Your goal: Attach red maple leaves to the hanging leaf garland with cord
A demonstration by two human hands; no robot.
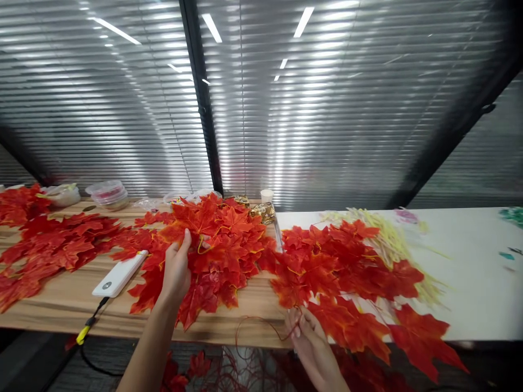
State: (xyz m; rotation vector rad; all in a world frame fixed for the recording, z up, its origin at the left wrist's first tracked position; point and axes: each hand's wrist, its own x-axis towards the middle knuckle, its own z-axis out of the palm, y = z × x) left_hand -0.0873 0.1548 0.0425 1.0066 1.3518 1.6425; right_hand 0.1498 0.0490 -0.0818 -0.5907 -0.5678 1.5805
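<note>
A heap of red artificial maple leaves (229, 239) with yellow-orange edges lies in front of me. My left hand (177, 267) is at the heap's left side, thumb up and closed on some of the leaves; most of its fingers are hidden behind them. Nearer the table's front edge, my right hand (306, 332) pinches a thin dark-red cord (261, 320), which loops out to the left and hangs over the edge. Just beyond that hand spreads a second bunch of red maple leaves (322, 267), some drooping past the edge.
A white power bank (120, 275) with a black cable lies left of my left arm. More red leaves (69, 245) cover the far left. Plastic tubs (108, 193), a paper cup (267, 195) and gold foil (265, 212) stand along the blinds. Yellow shredded strips (384, 234) lie on the white table (474, 283).
</note>
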